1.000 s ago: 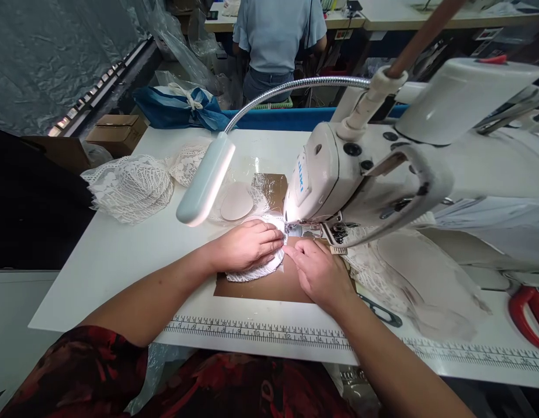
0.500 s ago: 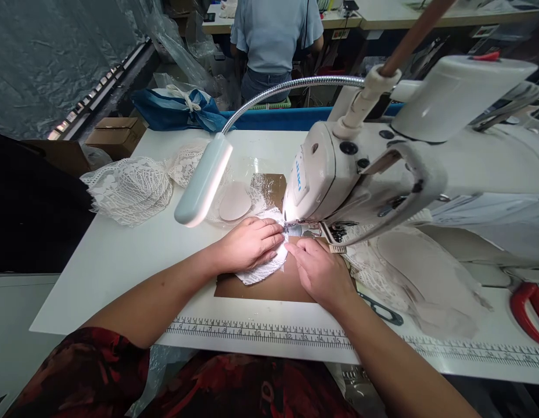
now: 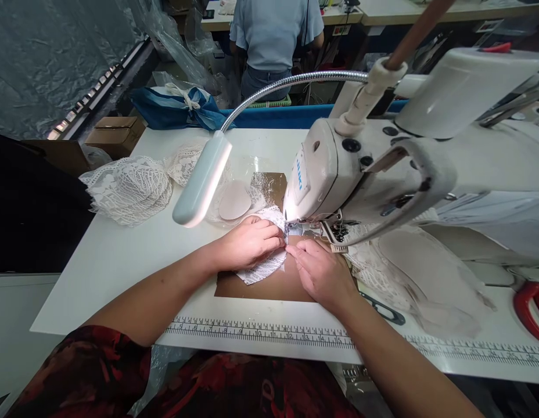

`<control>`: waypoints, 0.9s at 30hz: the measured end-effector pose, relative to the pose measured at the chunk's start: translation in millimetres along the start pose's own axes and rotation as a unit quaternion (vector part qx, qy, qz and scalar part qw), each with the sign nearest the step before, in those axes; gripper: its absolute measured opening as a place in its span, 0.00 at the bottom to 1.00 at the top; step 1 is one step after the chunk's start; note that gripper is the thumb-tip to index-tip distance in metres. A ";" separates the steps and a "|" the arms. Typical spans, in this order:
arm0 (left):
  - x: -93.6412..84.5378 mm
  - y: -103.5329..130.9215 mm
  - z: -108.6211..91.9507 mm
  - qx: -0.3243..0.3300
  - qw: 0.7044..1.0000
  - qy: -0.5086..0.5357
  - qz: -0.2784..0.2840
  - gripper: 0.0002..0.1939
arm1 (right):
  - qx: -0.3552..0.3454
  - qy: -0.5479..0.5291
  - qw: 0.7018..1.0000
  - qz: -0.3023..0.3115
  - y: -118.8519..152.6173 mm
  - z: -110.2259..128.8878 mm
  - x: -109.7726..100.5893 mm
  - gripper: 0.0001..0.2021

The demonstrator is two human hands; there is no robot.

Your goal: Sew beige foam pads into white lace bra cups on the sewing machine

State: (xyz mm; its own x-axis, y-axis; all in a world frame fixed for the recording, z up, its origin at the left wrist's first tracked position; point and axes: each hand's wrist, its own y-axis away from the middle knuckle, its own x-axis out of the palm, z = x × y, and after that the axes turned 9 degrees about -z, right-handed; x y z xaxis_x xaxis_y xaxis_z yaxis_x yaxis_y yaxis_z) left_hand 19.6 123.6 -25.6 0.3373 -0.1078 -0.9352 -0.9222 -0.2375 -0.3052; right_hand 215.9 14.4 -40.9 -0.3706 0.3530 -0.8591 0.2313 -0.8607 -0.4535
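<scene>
A white lace piece [image 3: 264, 270] lies under the needle end of the JUKI sewing machine [image 3: 317, 165], on a brown sheet [image 3: 295, 285]. My left hand [image 3: 252, 241] rests on the lace, fingers curled and pinching it close to its right edge. From the right, my right hand [image 3: 322, 270] has thumb and forefinger closed on that same edge, just in front of the presser foot. The fingertips of both hands nearly meet there. What lies directly under my left palm is hidden.
Lace bundles [image 3: 129, 188] and pale rounded pads [image 3: 235, 200] lie left and behind. A lamp [image 3: 202, 180] hangs over the table. More lace and beige fabric [image 3: 421, 264], a dark flat tool [image 3: 383, 309] and red-handled scissors [image 3: 531, 307] are right. A person [image 3: 276, 40] sits beyond.
My left fingers have drawn in from lying flatter on the lace to a curled pinch near its right edge. My right hand stays at nearly the same spot.
</scene>
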 end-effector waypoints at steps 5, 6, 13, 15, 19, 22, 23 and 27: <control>0.1 0.2 0.1 -0.004 1.000 0.008 0.001 0.11 | 0.027 0.011 0.999 0.018 0.1 0.0 -0.2 0.18; 0.0 0.1 0.1 -0.004 1.000 0.010 -0.001 0.11 | 0.032 0.015 0.999 0.024 -0.5 0.3 -0.4 0.18; 1.6 1.1 1.2 -0.005 1.000 0.022 -0.005 0.12 | 0.007 0.070 0.997 0.010 -5.7 3.3 3.3 0.20; 2.9 1.8 1.9 -0.003 1.000 0.026 -0.010 0.13 | 0.000 0.084 0.996 0.004 -6.1 4.3 4.6 0.20; 4.6 3.5 1.9 -0.009 0.999 0.032 -0.016 0.14 | 0.005 0.088 0.996 -0.006 -6.0 5.7 5.4 0.20; 5.0 5.4 0.2 -0.021 0.999 0.024 -0.011 0.14 | 0.013 0.088 0.996 0.001 -5.4 6.0 5.5 0.21; 5.3 6.2 -0.4 -0.024 0.999 0.019 -0.008 0.14 | 0.016 0.089 0.996 0.005 -5.1 6.1 5.7 0.21; 7.0 8.7 -2.6 -0.033 0.999 0.004 -0.007 0.13 | 0.026 0.096 0.995 0.006 -4.6 7.1 6.8 0.21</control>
State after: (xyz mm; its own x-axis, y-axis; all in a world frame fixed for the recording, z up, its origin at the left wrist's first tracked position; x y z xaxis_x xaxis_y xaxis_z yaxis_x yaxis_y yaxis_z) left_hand 14.4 118.3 -34.4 0.3524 -0.1117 -0.9291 -0.9027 -0.3026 -0.3060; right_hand 205.9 18.1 -43.0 -0.1882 0.4022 -0.8960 0.1859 -0.8812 -0.4346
